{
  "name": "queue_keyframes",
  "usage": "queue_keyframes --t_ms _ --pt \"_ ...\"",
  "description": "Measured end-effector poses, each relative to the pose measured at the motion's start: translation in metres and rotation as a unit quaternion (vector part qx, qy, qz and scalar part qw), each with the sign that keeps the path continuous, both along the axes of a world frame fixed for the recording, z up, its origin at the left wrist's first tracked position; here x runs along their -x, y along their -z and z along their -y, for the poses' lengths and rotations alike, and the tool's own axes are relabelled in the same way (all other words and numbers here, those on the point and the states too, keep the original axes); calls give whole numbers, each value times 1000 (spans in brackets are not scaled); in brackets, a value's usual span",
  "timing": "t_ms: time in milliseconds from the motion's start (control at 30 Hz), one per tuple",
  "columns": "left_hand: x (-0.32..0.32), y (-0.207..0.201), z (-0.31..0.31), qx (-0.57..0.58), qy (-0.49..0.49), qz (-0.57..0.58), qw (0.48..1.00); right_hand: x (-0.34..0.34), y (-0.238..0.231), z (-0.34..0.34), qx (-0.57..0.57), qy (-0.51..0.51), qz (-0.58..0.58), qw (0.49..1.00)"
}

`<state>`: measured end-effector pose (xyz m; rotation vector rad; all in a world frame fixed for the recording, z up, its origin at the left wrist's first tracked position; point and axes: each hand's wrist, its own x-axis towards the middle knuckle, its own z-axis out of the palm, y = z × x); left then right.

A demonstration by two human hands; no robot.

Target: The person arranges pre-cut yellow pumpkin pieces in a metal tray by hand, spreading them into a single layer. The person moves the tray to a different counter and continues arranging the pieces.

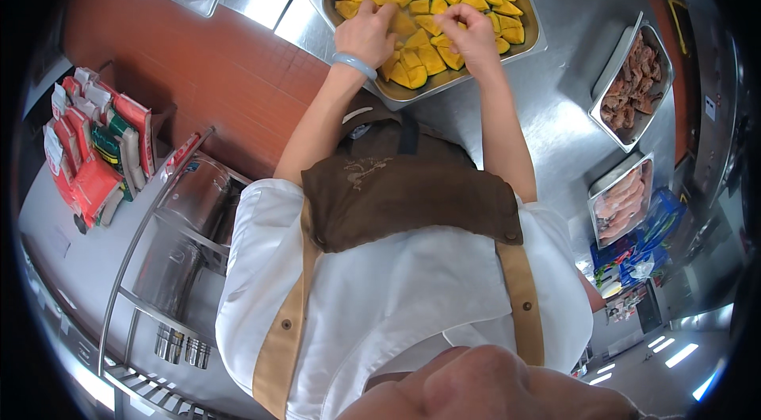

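A deep steel tray [432,92] holds many yellow pumpkin slices [432,61] with dark green rind, spread in overlapping rows. Over the tray's left side, my left hand [366,37] reaches down with bent fingers, a pale blue bangle [354,65] on its wrist. A slightly blurred slice [403,23] lies between its thumb and forefinger. My right hand [473,38] hovers above the slices at centre right, thumb and fingertips pinched together. Whatever is in that pinch is too small to make out.
The tray stands on a steel worktop [547,95]. To the right are a steel pan of dark brown meat pieces [634,87] and a pan of pale pink meat [624,206], with blue plastic bags [654,237] beyond. Red packages [91,150] and a metal rack [131,261] stand left.
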<state>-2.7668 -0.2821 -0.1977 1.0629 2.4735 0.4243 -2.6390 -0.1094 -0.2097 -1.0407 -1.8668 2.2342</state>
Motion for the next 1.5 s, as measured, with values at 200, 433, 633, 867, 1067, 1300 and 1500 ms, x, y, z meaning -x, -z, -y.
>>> queue_keyframes --t_ms 200,433,633,867,1067,1300,1500 --pt "1 1 -7 20 19 -13 1000 10 9 21 -423 -167 75 888" --pt "3 5 -6 -49 -39 17 998 26 14 28 -503 -197 60 839" --pt "20 5 15 -217 -126 159 955 30 10 37 -488 -220 85 841" --pt "19 -21 30 -277 -293 497 769 32 4 33 -449 -233 81 859" --pt "14 -24 36 -325 -314 584 675 34 5 37 -466 -192 19 863" --pt "6 -14 40 -259 -259 511 778 30 8 38 -468 -216 20 857" --pt "1 -4 35 -203 -227 400 865 31 10 38 -414 -156 -40 896"
